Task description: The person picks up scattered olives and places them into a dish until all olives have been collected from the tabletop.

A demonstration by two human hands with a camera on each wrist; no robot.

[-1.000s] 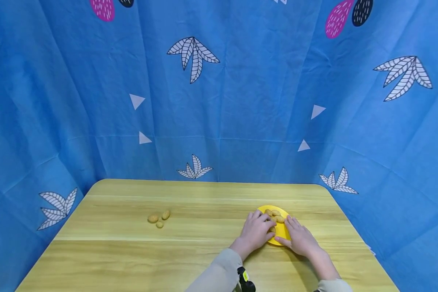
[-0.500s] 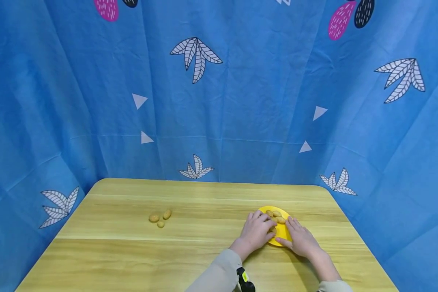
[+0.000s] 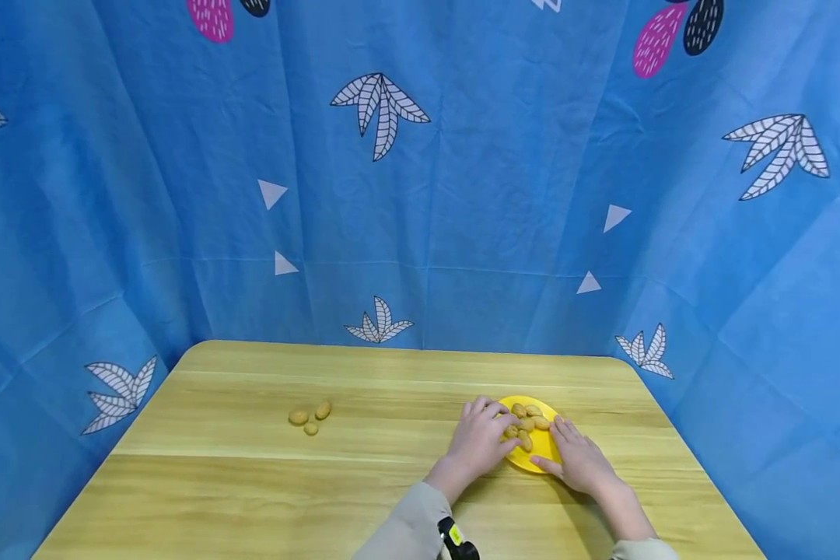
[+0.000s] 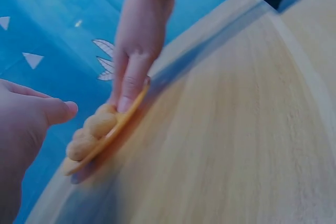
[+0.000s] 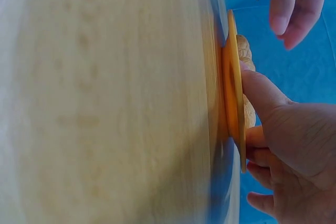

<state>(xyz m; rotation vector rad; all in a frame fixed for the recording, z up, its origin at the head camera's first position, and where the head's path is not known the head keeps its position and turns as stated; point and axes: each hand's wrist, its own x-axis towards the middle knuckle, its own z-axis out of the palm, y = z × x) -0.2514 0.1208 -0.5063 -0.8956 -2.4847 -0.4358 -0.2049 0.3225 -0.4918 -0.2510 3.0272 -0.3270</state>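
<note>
A round yellow plate (image 3: 544,447) lies on the right part of the table, and several tan, wrinkled, peanut-like pieces (image 3: 527,425) sit on it, mostly on its left half. My left hand (image 3: 477,437) hovers at the plate's left edge, fingers loosely bent and thumb apart from them; nothing shows in its grasp. Its thumb (image 4: 64,112) is clear of the pieces in the left wrist view. My right hand (image 3: 582,460) rests against the plate's right rim with fairly straight fingers. Its thumb (image 5: 262,90) lies over the rim in the right wrist view.
On the left side of the wooden table (image 3: 252,490) lies a small group of 3 similar tan pieces (image 3: 298,418). Behind the table hangs a blue curtain (image 3: 420,194) printed with leaves. A black strap (image 3: 457,540) is around my left wrist.
My left hand has drawn back a little to the left from over the plate, uncovering pieces it hid before. My right hand stays at the rim. The head view has shifted slightly.
</note>
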